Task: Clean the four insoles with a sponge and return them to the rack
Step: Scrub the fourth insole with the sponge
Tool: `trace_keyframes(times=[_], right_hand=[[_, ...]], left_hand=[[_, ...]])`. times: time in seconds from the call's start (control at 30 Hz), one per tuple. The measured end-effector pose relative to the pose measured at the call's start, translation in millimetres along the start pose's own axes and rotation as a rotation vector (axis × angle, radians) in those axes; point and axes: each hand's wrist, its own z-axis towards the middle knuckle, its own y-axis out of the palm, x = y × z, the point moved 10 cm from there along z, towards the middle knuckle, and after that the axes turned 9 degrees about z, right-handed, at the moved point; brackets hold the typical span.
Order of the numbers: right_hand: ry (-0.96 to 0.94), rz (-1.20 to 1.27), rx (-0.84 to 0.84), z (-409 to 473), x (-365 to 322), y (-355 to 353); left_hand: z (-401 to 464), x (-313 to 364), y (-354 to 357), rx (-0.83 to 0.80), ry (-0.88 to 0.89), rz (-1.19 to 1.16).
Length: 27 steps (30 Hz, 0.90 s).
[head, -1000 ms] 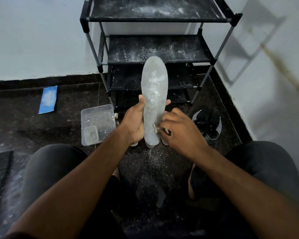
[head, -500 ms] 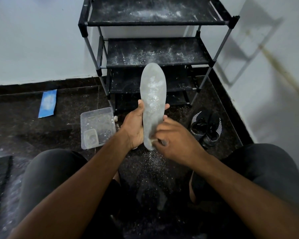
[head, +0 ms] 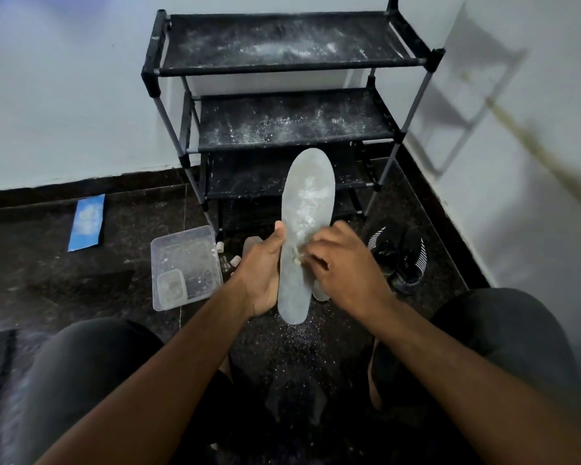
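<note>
A grey insole [head: 307, 203] dusted with white powder stands upright in front of me, toe end up. My left hand [head: 260, 273] grips its left edge near the middle, thumb on the front face. My right hand [head: 341, 266] pinches a small pale sponge piece [head: 296, 258] against the insole's face. Parts of other insoles [head: 320, 292] lie on the floor behind my hands, mostly hidden. The black shoe rack [head: 292, 125] stands behind, its shelves speckled with white powder.
A clear plastic tub [head: 185, 263] with a smaller container inside sits on the dark floor to the left. A pair of black shoes [head: 399, 253] lies at the right by the wall. A blue cloth [head: 87, 221] lies far left. White powder litters the floor between my knees.
My right hand with the sponge has moved up the insole from near the heel end to its middle. The insole sits lower against the rack, and more of its heel shows below my hands.
</note>
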Motion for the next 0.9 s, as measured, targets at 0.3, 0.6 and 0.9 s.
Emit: trace_keyframes(times=[0.3,0.6,0.9], right_hand=[[0.024,-0.01,0.068,1,3,-13],[0.095,-0.053,0.135,2,17,-27],[0.124,0.063,0.152,7,33,-36]], left_hand=[[-12,-1,13,-0.071,-0.007,0.01],[-13,1,8,-0.023,-0.008,0.004],[-22,5,15,-0.082,-0.03,0.067]])
